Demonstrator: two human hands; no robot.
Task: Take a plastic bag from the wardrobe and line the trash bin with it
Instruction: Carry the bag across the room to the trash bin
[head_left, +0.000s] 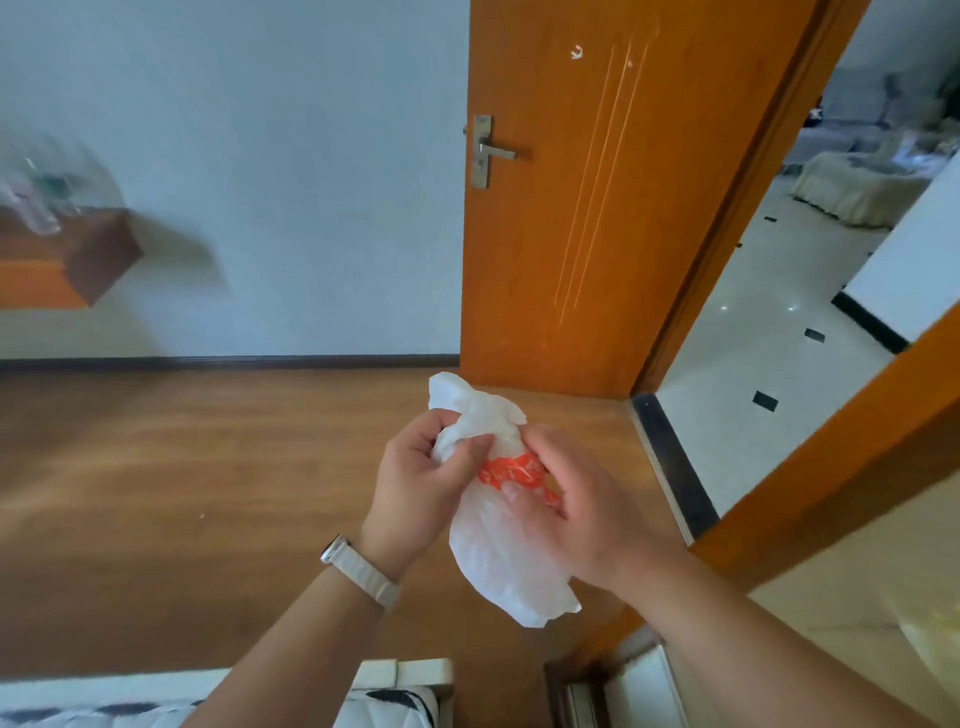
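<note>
A crumpled white plastic bag (498, 551) with an orange printed band hangs between both hands, in front of me over the wooden floor. My left hand (415, 488) grips the bunched upper part, thumb pressed on the plastic. My right hand (571, 509) holds the bag at the orange band, fingers curled around it. The bag's lower end dangles free below the hands. No trash bin is in view.
An orange wooden door (597, 208) stands open ahead, with a tiled room beyond the doorway (769, 332) at right. A wall-mounted wooden shelf (78, 254) juts out at left. A white bed corner (395, 691) lies at the bottom, and a wardrobe edge (841, 457) is at right.
</note>
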